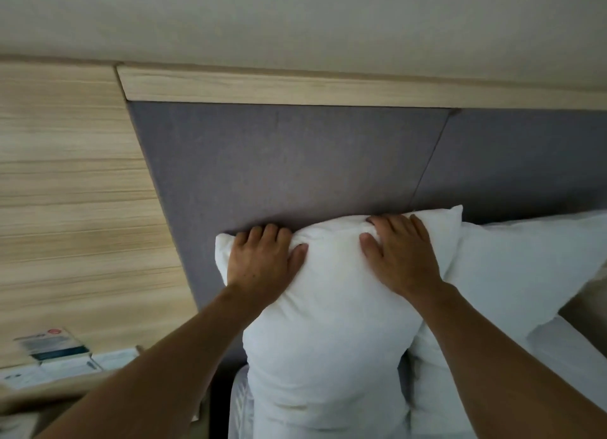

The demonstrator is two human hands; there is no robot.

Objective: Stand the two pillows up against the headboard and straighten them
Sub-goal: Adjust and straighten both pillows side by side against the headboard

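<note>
A white pillow (328, 323) stands upright against the grey padded headboard (295, 162). My left hand (266, 261) grips its top edge near the left corner, fingers curled over the back. My right hand (399, 254) holds the top edge near the right corner, thumb on the front. A second white pillow (519, 268) leans against the headboard to the right, partly behind the first one and touching it.
Light wood panelling (72, 208) covers the wall left of the headboard, with a wooden ledge (328, 87) along its top. A bedside shelf at lower left carries leaflets and cards (56, 343). White bed linen (565, 356) lies at lower right.
</note>
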